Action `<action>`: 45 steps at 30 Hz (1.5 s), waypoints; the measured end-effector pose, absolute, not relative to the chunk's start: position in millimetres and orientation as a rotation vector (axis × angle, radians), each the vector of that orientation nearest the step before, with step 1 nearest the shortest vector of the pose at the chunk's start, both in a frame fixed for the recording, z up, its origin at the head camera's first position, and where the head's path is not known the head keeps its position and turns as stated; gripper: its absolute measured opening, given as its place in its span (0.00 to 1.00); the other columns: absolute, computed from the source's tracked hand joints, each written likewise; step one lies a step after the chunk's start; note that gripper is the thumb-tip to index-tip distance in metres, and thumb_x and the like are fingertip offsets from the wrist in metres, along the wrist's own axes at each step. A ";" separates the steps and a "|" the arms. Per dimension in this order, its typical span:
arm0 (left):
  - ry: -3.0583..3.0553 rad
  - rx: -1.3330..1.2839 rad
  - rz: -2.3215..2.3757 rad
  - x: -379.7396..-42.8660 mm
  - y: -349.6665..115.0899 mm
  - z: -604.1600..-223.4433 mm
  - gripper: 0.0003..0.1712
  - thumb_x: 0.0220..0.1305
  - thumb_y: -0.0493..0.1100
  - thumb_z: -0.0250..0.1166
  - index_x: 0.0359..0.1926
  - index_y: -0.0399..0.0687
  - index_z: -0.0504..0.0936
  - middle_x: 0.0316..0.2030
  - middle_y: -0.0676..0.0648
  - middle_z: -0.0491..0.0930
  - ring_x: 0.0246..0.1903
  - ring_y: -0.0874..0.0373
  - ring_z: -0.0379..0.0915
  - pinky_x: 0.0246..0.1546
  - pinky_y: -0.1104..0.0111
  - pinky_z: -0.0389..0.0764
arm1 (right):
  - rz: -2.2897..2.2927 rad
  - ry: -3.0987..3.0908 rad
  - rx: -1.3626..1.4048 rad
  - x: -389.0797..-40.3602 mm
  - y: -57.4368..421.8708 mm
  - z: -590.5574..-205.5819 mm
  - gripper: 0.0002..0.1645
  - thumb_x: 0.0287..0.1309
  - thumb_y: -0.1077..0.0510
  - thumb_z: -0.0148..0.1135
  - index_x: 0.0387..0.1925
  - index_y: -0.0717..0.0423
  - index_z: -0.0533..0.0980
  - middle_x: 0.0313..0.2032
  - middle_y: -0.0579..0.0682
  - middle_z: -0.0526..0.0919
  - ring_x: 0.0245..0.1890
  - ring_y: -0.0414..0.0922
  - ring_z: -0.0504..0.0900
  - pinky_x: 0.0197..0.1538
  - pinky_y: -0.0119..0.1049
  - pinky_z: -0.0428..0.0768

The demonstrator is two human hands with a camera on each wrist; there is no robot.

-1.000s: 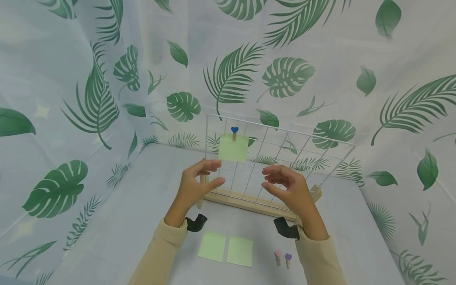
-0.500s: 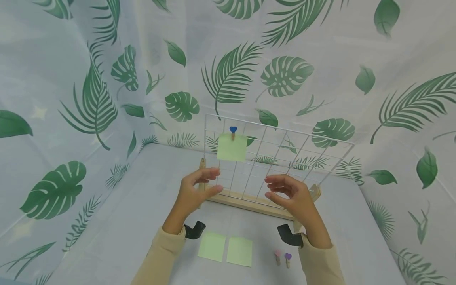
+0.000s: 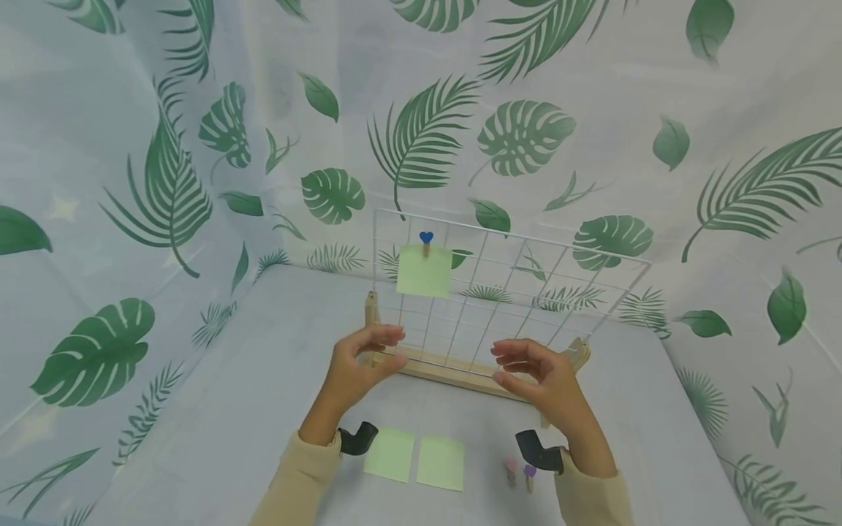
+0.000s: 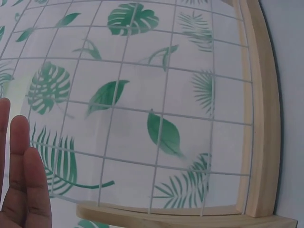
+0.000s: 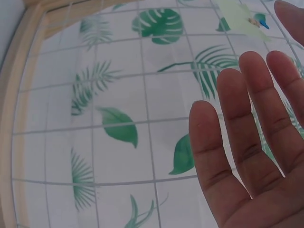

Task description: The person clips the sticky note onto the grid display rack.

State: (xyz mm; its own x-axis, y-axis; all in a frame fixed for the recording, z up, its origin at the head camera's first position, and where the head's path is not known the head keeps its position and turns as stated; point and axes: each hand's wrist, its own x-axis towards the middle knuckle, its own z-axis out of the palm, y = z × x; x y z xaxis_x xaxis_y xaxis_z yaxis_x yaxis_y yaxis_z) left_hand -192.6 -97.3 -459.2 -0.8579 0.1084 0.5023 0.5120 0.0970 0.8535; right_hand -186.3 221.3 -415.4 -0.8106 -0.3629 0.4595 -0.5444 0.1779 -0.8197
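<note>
A white wire grid (image 3: pixel 504 297) stands in a wooden base (image 3: pixel 454 374). On its upper left hangs a green sticky note (image 3: pixel 424 272), pinned by a small clothespin with a blue heart (image 3: pixel 426 238). My left hand (image 3: pixel 358 363) hovers in front of the grid's lower left, fingers relaxed and holding nothing. To the right, my right hand (image 3: pixel 542 376) hovers before the grid's lower right, also relaxed and holding nothing. In the right wrist view its fingers (image 5: pixel 232 123) look nearly straight, with the pinned note (image 5: pixel 242 20) beyond.
Two green sticky notes, a left one (image 3: pixel 389 454) and a right one (image 3: pixel 441 463), lie side by side on the white table (image 3: pixel 217 409). Right of them lie a pink clothespin (image 3: pixel 511 472) and a purple heart clothespin (image 3: pixel 530 476). Leaf-patterned curtains (image 3: pixel 421 109) surround the table.
Both hands have moved down and toward me a little, away from the grid. The right one has also shifted slightly right. The pinned note and the things on the table have stayed put.
</note>
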 end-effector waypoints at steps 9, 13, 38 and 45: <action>-2.059 -0.646 -1.821 -187.6 -100.2 -471.3 0.24 0.65 0.45 0.80 0.57 0.37 0.87 0.52 0.39 0.90 0.52 0.56 0.85 0.54 0.65 0.83 | 1.680 -2.325 0.857 -181.7 228.4 -426.9 0.19 0.58 0.80 0.70 0.52 0.74 0.81 0.49 0.34 0.87 0.49 0.37 0.85 0.55 0.26 0.84; -2.063 -0.646 -1.819 -186.1 -102.4 -476.4 0.23 0.64 0.41 0.80 0.57 0.37 0.87 0.52 0.39 0.90 0.53 0.59 0.84 0.54 0.65 0.83 | 1.674 -2.320 0.864 -179.7 231.1 -432.3 0.19 0.58 0.80 0.69 0.52 0.75 0.80 0.50 0.34 0.87 0.50 0.36 0.85 0.55 0.26 0.83; -2.126 -0.569 -1.873 -175.4 -104.2 -504.2 0.22 0.64 0.37 0.78 0.57 0.37 0.87 0.53 0.39 0.89 0.52 0.61 0.83 0.54 0.64 0.83 | 1.692 -2.325 0.746 -169.0 239.7 -462.6 0.20 0.57 0.80 0.71 0.51 0.73 0.82 0.49 0.43 0.89 0.48 0.36 0.86 0.53 0.24 0.84; -2.119 -0.565 -1.886 -173.6 -104.4 -512.1 0.22 0.64 0.36 0.78 0.58 0.35 0.86 0.53 0.35 0.88 0.51 0.61 0.83 0.54 0.66 0.84 | 1.706 -2.330 0.691 -166.4 242.4 -470.0 0.19 0.56 0.80 0.71 0.50 0.74 0.82 0.48 0.38 0.88 0.47 0.35 0.86 0.51 0.24 0.84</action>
